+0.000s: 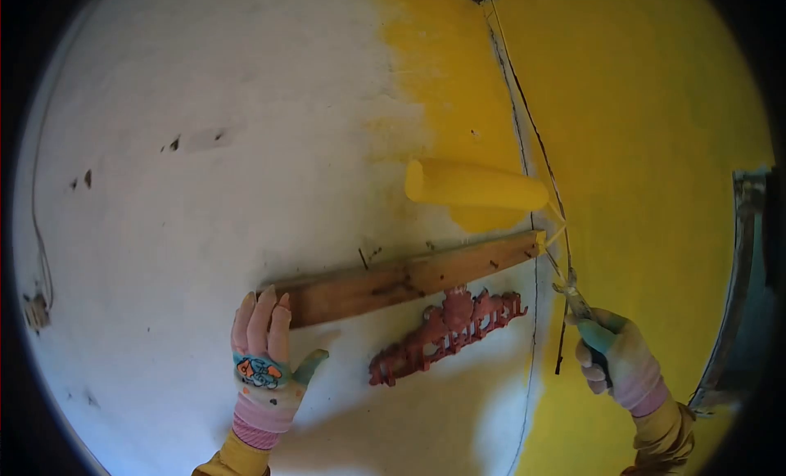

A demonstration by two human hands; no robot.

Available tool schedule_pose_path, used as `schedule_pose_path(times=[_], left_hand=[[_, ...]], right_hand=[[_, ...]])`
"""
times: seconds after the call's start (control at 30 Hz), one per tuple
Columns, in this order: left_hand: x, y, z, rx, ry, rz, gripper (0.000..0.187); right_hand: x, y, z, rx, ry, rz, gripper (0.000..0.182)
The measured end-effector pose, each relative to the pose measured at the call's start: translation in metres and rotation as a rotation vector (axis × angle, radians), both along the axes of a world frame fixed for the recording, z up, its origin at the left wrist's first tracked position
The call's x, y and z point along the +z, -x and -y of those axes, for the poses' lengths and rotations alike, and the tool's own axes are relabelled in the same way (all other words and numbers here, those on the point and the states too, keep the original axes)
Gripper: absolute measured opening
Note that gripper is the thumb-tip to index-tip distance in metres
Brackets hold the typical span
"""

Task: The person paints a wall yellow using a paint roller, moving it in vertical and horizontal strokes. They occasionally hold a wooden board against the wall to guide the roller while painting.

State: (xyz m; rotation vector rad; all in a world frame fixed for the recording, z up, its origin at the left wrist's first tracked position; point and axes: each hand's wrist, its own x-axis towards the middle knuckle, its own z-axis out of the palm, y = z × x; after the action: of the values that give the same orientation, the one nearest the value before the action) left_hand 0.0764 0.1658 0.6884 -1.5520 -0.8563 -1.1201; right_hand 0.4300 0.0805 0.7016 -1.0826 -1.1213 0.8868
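Observation:
My right hand [616, 359], in a pale glove with a green thumb, is wrapped round the handle of a paint roller [479, 185]. The roller's yellow sleeve lies across the wall at the edge of the yellow paint, just above a wooden board [409, 284]. My left hand [266, 345], gloved in pink and white with a cartoon print, rests its stretched fingers at the board's left end. Its thumb stands apart, pointing right. A smear of yellow paint marks the board's right end. Below the board hangs a red ornate hook rack [449, 333].
The wall [205, 206] is whitish on the left, with several small holes, and yellow on the right. A crack and a dark cord [536, 132] run down near the corner. A cable [37, 206] hangs at far left, and a framed opening [733, 296] stands at far right.

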Motion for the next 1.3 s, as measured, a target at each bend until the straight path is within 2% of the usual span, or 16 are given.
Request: schedule_pose_path(times=[0.03,0.13,0.2,0.27,0.3,0.4,0.5,0.67,0.77,0.9,1.03,1.2,1.3], left_hand=[[0.013,0.001,-0.001,0.065,0.053,-0.035,0.075],[0.042,0.003,-0.016,0.023,0.104,-0.102,0.078],[0.053,0.0,-0.013,0.05,0.205,-0.091,0.071],[0.057,0.001,-0.017,0.026,0.242,-0.179,0.057],[0.057,0.005,-0.02,0.116,0.223,-0.219,0.048],[0.057,0.007,-0.017,0.082,0.311,-0.174,0.042],[0.057,0.006,-0.021,0.077,0.274,-0.153,0.038],[0.059,0.002,-0.021,0.034,0.295,-0.119,0.038],[0.057,0.0,-0.025,0.033,0.263,-0.097,0.038],[0.053,0.0,-0.027,0.036,0.227,-0.081,0.039],[0.054,-0.001,-0.024,0.033,0.223,-0.086,0.039],[0.056,-0.003,-0.022,0.014,0.215,-0.091,0.038],[0.055,-0.004,-0.021,0.048,0.223,-0.09,0.038]], right_hand=[[0.011,0.004,-0.004,0.018,0.002,-0.013,0.021],[0.036,0.014,-0.021,0.069,0.004,-0.023,0.022],[0.042,0.021,-0.029,0.092,0.029,-0.056,0.021],[0.036,0.029,-0.038,0.113,0.057,-0.09,0.021],[0.028,0.034,-0.042,0.132,0.07,-0.121,0.021],[0.007,0.047,-0.049,0.133,0.062,-0.079,0.022],[-0.015,0.055,-0.06,0.163,0.068,-0.128,0.022],[-0.01,0.065,-0.081,0.204,0.073,-0.19,0.025],[0.011,0.055,-0.097,0.167,0.006,-0.022,0.02],[0.033,0.051,-0.095,0.143,-0.072,0.021,0.019],[0.011,0.051,-0.088,0.195,-0.016,-0.057,0.022],[-0.017,0.045,-0.077,0.163,0.125,-0.005,0.024],[-0.035,0.045,-0.077,0.171,0.118,0.022,0.024]])
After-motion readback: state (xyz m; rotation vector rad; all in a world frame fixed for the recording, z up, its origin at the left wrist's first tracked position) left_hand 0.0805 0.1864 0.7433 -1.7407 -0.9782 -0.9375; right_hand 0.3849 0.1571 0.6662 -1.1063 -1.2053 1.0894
